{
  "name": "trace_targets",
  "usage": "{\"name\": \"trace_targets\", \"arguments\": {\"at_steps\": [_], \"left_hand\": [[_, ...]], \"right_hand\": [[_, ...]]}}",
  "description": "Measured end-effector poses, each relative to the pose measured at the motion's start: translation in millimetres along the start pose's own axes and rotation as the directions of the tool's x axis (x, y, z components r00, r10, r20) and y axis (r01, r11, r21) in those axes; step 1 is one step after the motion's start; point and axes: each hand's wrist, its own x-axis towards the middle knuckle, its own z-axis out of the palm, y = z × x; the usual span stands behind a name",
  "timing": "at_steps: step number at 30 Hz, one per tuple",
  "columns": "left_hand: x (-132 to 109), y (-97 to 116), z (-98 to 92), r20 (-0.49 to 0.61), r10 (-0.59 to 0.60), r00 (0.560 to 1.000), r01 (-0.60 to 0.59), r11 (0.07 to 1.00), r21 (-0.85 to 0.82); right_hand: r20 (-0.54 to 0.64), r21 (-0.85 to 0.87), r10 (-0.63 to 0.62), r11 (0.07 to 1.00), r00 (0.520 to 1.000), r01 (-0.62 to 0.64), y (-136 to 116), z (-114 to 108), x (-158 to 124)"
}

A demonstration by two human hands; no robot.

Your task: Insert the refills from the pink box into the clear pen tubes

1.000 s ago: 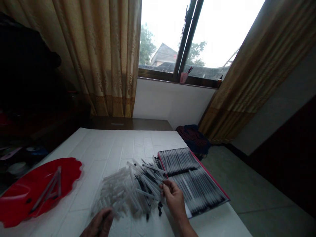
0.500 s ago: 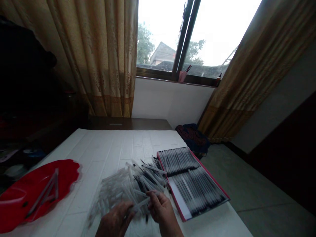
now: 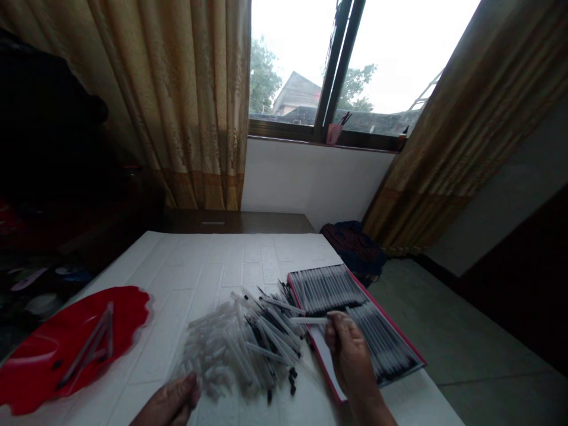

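Note:
My right hand is closed round a clear pen, held level over the near left part of a flat pink-edged box packed with rows of pens. A loose heap of clear pen barrels and black parts lies on the white table just left of that hand. My left hand rests at the table's near edge, by the heap's near left end. Its fingers are curled and mostly cut off by the frame edge.
A red tray with a few pens in it lies at the table's near left. A dark bag sits on the floor beyond the table's far right corner. Curtains and a window fill the back wall.
My hands met over the heap half a second ago. Since then my right hand has carried a pen right, over the box, and my left hand has drawn back to the near edge.

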Motion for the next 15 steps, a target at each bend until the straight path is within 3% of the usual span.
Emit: {"name": "trace_targets", "arguments": {"at_steps": [3,5,8,10,15], "left_hand": [[11.2,3.3,-12.8,-0.149,0.221,0.964,-0.182,0.953,0.241],[18.8,6.2,-13.7,-0.211,0.459,0.863,-0.311,0.812,0.495],[26.4,1.9,-8.9,-0.161,0.7,0.696,-0.379,0.549,0.745],[29.1,-6.0,-5.6,-0.122,0.755,0.645,-0.373,0.45,0.811],[30.8,-22.4,-5.1,-0.087,0.788,0.609,-0.359,0.372,0.856]], "right_hand": [[0.225,-0.144,-0.041,0.987,0.973,0.075,2.6,10.8,-0.5],[0.321,-0.322,-0.117,0.92,0.94,0.224,13.7,23.7,-9.1],[0.402,-0.515,-0.231,0.743,0.886,0.428,31.0,36.9,-20.1],[0.458,-0.565,-0.294,0.632,0.839,0.53,38.7,39.5,-22.9],[0.554,-0.654,-0.375,0.357,0.743,0.667,44.7,41.0,-23.8]]}}
